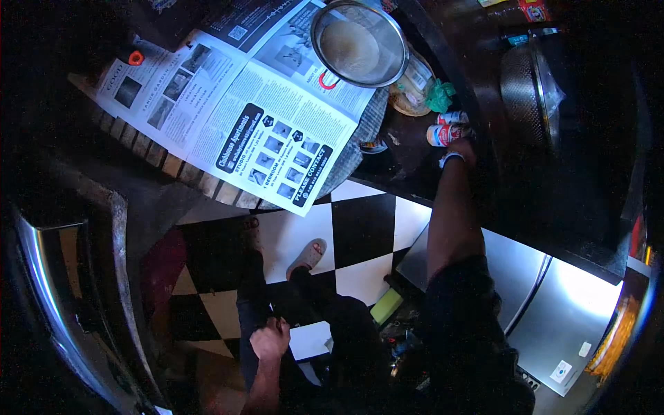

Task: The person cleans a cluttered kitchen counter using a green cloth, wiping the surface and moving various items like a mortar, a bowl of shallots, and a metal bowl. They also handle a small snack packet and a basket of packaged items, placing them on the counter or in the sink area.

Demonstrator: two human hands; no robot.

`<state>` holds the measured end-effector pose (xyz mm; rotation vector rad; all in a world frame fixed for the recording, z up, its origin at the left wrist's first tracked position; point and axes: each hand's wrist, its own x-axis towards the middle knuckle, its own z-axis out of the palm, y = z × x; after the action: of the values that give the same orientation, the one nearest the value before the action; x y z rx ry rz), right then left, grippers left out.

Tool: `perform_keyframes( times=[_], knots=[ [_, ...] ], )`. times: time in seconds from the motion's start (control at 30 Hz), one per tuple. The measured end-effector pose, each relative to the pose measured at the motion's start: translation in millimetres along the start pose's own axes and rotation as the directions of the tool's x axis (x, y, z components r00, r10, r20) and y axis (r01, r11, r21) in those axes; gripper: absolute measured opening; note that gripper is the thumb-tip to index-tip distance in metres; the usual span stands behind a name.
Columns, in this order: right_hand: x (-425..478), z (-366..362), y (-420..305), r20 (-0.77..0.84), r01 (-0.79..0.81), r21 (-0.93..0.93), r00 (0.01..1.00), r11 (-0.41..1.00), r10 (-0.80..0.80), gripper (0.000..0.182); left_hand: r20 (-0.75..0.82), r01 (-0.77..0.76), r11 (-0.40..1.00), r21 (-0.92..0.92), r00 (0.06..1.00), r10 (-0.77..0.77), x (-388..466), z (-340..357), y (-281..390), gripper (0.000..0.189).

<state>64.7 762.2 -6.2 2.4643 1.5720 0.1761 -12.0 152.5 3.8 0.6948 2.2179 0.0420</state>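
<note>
On the dark counter at the right, my right hand [463, 149], with a white band at the wrist, reaches to a red-and-white can [441, 135]; its fingers are in shadow. A second can [451, 118] lies just behind that one. Low in the picture, my left hand [270, 340] is curled beside a white sheet or box [310, 341] near my lap; whether it holds anything cannot be made out. A round metal sieve [359, 43] rests over the corner of an open newspaper [290, 129]. Close to the cans is a wicker basket [419, 106] with a green plastic bag [440, 95].
The newspaper lies over a round slatted table [173, 165]. A red ring-shaped piece [328, 81] is on the paper. A perforated metal colander [521, 93] stands on the counter. Below are a silver refrigerator [581, 316], a green block-like object [386, 306] and a checkered floor [363, 223].
</note>
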Motion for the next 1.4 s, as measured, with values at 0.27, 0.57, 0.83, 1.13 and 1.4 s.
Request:
perform_keyframes(
  times=[0.27, 0.57, 0.83, 1.13, 1.4],
  knots=[
    [1, 4, -6, 0.044, -0.035, 0.027, 0.998, 0.999, 0.034, 0.028, 0.020, 0.024, 1.000, -0.007, 1.000, -0.023, -8, 10, -12, 0.024],
    [13, -1, -6, 0.063, -0.053, 0.056, 0.997, 0.997, 0.050, 0.025, 0.015, 0.032, 0.999, -0.021, 0.999, -0.032, -12, 12, -22, 0.025],
    [-22, -4, -7, -0.257, 0.077, 0.319, 0.966, 0.945, 0.008, 0.022, -0.006, 0.047, 0.999, -0.010, 0.999, -0.047, -13, 9, -21, 0.027],
    [-241, 63, 3, 0.473, -0.463, 0.866, 0.637, 0.189, -0.609, 0.064, 0.061, 0.020, 0.999, 0.032, 0.998, -0.022, -8, 3, -8, 0.029],
    [-323, 51, 10, 0.550, -0.756, 0.654, 0.490, -0.017, -0.676, 0.064, -0.016, -0.034, 0.998, 0.051, 0.999, 0.035, -14, 11, -5, 0.026]
  ],
)
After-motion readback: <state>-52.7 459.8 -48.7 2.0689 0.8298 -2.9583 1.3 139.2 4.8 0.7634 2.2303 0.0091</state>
